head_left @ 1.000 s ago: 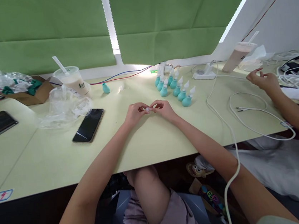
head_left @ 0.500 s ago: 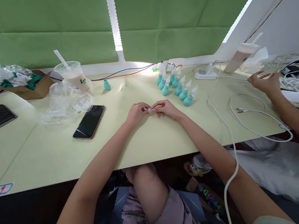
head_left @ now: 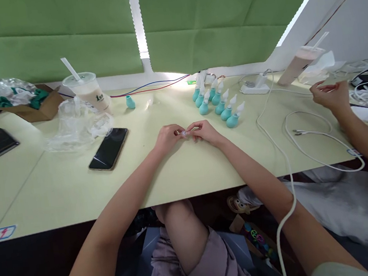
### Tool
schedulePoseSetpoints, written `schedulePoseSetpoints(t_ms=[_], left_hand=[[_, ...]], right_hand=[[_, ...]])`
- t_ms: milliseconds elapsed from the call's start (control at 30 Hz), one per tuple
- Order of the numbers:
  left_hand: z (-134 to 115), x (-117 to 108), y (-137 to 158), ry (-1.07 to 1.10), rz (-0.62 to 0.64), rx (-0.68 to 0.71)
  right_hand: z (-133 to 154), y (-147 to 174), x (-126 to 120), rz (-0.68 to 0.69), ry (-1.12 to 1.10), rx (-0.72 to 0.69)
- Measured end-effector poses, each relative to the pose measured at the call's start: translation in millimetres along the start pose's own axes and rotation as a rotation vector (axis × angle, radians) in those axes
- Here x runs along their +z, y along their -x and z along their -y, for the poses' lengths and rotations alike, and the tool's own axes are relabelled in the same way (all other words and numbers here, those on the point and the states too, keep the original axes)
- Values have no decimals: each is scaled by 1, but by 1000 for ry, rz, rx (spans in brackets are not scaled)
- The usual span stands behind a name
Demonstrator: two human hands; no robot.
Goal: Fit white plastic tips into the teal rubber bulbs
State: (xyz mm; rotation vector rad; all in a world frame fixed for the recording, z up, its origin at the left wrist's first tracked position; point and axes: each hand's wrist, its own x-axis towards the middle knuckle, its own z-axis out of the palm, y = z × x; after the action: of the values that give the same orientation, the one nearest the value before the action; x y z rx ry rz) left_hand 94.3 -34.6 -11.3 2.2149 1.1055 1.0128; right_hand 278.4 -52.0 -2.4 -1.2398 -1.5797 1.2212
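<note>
My left hand [head_left: 169, 137] and my right hand [head_left: 203, 132] meet over the middle of the table. Between their fingertips is a small clear plastic piece [head_left: 184, 133], pinched from both sides. Its exact shape is mostly covered by the fingers. Beyond my right hand stand several teal rubber bulbs with clear pointed nozzles [head_left: 232, 120], set in rows. A single teal bulb without a nozzle [head_left: 130, 102] stands farther left, and a small clear plastic piece [head_left: 150, 102] lies beside it.
To the left lie a phone [head_left: 108, 149], a crumpled plastic bag [head_left: 74, 126], a drink cup with a straw [head_left: 87, 92] and a cardboard box [head_left: 39, 108]. A white cable [head_left: 280, 153] and a power strip [head_left: 254, 89] are on the right. Another person's hand [head_left: 332, 96] is raised at far right.
My hands stay together at nearly the same spot, with only slight finger movement around the clear piece. The view has shifted slightly. The other person's hand at right has changed pose a little.
</note>
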Motion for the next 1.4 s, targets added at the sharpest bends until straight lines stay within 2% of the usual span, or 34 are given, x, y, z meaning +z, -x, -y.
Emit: schedulePoseSetpoints(t_ms=[367,867,1167,1400], left_hand=[[-6,-1,2,60,51,-82],[-5,-1,-1,186,41,-223],[-3,1,-1,19,38,-81],[0,3,-1,-41,26,23]], right_hand=[[-2,2,3,-31,-7,-6],[-6,4,16,-205,-99,51],[-6,1,13,-165,-100,72],[-3,0,16,-185,-72,93]])
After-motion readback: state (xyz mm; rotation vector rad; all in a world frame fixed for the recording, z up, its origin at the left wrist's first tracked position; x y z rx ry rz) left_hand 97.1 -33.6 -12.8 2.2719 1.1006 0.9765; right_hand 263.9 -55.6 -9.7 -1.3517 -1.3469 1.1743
